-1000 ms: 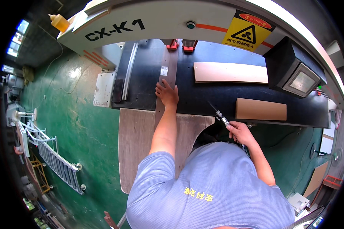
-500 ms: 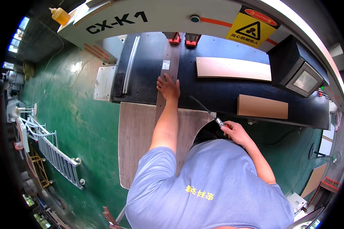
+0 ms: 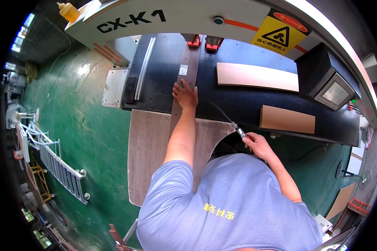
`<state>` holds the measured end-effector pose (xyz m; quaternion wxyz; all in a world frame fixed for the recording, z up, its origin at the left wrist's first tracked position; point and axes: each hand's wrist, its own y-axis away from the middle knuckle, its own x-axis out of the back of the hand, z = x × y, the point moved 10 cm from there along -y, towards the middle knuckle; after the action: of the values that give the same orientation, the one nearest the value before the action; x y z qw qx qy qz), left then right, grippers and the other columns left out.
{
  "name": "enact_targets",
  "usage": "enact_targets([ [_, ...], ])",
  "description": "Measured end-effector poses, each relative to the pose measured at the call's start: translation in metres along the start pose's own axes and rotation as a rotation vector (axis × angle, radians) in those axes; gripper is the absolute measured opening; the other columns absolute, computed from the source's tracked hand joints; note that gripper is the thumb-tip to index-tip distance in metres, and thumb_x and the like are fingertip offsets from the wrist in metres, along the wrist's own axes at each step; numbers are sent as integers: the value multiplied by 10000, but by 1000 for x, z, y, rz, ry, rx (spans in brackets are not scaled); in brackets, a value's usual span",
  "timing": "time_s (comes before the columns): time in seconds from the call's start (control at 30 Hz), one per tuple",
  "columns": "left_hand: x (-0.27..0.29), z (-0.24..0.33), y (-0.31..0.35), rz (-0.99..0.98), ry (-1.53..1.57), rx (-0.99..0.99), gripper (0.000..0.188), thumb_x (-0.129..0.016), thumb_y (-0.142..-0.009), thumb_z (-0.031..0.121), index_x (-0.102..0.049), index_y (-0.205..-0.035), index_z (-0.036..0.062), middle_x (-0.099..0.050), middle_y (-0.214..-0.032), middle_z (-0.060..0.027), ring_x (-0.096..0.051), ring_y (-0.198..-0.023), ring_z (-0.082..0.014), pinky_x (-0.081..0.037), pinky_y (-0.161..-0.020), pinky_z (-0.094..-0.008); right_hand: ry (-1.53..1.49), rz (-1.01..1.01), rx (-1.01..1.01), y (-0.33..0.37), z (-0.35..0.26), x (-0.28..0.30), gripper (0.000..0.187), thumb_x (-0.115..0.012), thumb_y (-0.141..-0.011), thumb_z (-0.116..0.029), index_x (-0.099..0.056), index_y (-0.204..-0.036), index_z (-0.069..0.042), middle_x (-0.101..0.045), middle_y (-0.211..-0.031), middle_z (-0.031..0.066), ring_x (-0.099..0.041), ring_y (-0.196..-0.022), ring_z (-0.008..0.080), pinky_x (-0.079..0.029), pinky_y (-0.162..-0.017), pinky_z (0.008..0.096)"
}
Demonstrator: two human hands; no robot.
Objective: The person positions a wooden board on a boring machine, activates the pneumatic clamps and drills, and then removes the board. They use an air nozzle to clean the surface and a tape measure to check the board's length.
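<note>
My left hand lies flat with fingers spread on a long narrow brown board. The board runs lengthwise from under two red-footed clamps, over the black machine bed, onto a grey wood-grain panel nearer me. A small white label sits on the board just beyond my fingers. At the bed's front edge, my right hand is closed around an air blow gun. Its long thin nozzle points forward and left over the bed, apart from the board; the nozzle is slightly blurred.
A pale board and a shorter brown board lie to the right on the bed. A machine beam crosses above, with a boxed screen hanging at right. A dark phone-like slab rests at left. A wheeled frame stands on the green floor.
The blow gun's nozzle has swung slightly forward and right and looks fainter. My left hand keeps its place on the brown board. The whole view has shifted a little.
</note>
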<state>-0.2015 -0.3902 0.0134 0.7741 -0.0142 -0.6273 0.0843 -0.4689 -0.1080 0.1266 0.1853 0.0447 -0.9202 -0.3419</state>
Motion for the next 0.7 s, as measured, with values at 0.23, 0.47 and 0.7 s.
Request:
enact_targets([
  [0.23, -2, -2, 0, 16, -16, -4, 851, -713, -935, 521, -412, -1573, 44, -396, -1539, -294, -424, -1375, -438, -345, -1149, -539, -90, 81, -60, 2, -6, 8, 323, -663, -1049, -321, -686, -1186, -29, -626, -755, -8, -503, -585, 53, -414, -518, 250],
  [0.47, -1, -1, 0, 14, -5, -11, 845, -718, -935, 517, -418, -1569, 45, -398, -1524, -287, -429, -1367, -437, -347, -1149, -536, -118, 96, -33, -4, -3, 10, 306, -650, -1058, -319, -684, -1163, -33, -616, -732, -8, -494, -551, 58, -397, -480, 248],
  [0.7, -1, -1, 0, 16, -5, -8, 837, -726, -933, 511, -428, -1560, 44, -400, -1520, -286, -435, -1362, -436, -351, -1147, -533, -160, 114, -57, -4, -2, 12, 280, -636, -1067, -303, -680, -1122, -32, -611, -707, -2, -504, -550, 63, -402, -494, 248],
])
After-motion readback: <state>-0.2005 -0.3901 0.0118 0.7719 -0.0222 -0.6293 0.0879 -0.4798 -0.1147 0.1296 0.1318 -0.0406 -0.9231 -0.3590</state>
